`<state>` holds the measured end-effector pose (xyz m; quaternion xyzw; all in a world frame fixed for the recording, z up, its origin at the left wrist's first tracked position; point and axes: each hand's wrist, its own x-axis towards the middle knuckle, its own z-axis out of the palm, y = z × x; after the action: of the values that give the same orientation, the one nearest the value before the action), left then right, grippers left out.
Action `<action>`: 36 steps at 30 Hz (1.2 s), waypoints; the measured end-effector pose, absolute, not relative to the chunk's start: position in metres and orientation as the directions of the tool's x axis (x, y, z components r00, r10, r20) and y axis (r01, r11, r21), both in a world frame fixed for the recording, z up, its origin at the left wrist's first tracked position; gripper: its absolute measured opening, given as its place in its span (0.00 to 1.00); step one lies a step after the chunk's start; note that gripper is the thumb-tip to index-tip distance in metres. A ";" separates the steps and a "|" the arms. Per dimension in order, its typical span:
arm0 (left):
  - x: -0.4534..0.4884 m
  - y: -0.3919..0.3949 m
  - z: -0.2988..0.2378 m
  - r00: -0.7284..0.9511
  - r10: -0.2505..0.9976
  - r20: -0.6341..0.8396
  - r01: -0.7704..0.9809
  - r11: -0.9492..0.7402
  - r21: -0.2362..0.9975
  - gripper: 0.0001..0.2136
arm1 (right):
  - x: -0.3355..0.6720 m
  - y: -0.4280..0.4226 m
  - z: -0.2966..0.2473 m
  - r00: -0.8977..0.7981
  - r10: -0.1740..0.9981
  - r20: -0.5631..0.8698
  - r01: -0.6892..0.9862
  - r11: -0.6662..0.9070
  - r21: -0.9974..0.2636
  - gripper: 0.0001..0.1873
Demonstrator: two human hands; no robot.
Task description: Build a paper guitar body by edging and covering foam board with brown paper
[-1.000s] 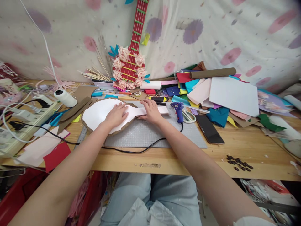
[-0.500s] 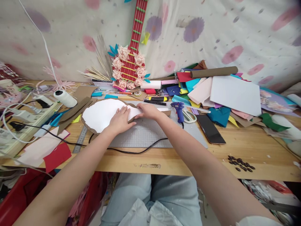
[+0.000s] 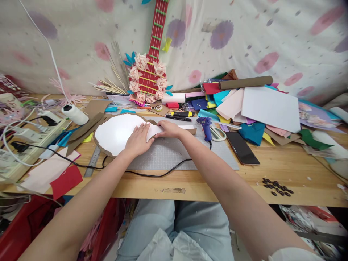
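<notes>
A guitar-shaped cardboard piece (image 3: pixel 114 131) with a white paper face and a rough brown rim lies on the grey cutting mat (image 3: pixel 174 156), its neck pointing right. My left hand (image 3: pixel 138 139) rests flat across the right part of its rounded body, fingers stretched out and thumb apart. Where the neck begins, my right hand (image 3: pixel 168 129) grips the piece with fingers over the top and thumb at the near edge. A blue glue gun (image 3: pixel 206 127) lies just right of the neck's end, and black markers (image 3: pixel 178 118) lie behind it.
Behind stands a red paper guitar (image 3: pixel 149 78) with pink flowers. To the left are a power strip (image 3: pixel 35 141), a thread spool (image 3: pixel 75 114) and a steel ruler (image 3: pixel 92 161). A phone (image 3: pixel 243 148), black oval pieces (image 3: pixel 276 187) and piled coloured sheets (image 3: pixel 272 108) occupy the right. A black cable (image 3: pixel 160 175) crosses the mat.
Both hands stay on the guitar-shaped piece; the left hand's fingers have shifted slightly. The whole view has moved a little, and nothing was let go.
</notes>
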<state>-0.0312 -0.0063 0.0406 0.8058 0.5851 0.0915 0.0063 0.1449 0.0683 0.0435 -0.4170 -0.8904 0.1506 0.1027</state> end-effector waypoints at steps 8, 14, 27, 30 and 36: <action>-0.030 -0.007 0.041 0.281 0.949 0.142 0.942 -0.301 0.145 0.29 | 0.139 0.069 0.055 -0.588 0.807 -0.063 0.752 0.516 -0.411 0.31; -0.030 -0.004 0.038 0.270 0.951 0.149 0.938 -0.295 0.180 0.29 | 0.134 0.077 0.060 -0.549 0.821 -0.158 0.777 0.431 -0.458 0.30; -0.029 -0.006 0.034 0.255 0.942 0.219 0.946 -0.290 0.147 0.29 | 0.135 0.078 0.066 -0.594 0.789 -0.156 0.766 0.495 -0.410 0.26; -0.029 -0.004 0.035 0.245 0.948 0.205 0.944 -0.281 0.170 0.28 | 0.136 0.078 0.063 -0.597 0.789 -0.147 0.754 0.489 -0.439 0.26; -0.029 -0.003 0.038 0.239 0.955 0.177 0.943 -0.271 0.193 0.27 | 0.132 0.078 0.065 -0.549 0.814 -0.190 0.789 0.429 -0.440 0.24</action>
<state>-0.0287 -0.0027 0.0376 0.7866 0.6031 0.1300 0.0228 0.1323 0.0784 0.0647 -0.4741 -0.8450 0.2460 0.0255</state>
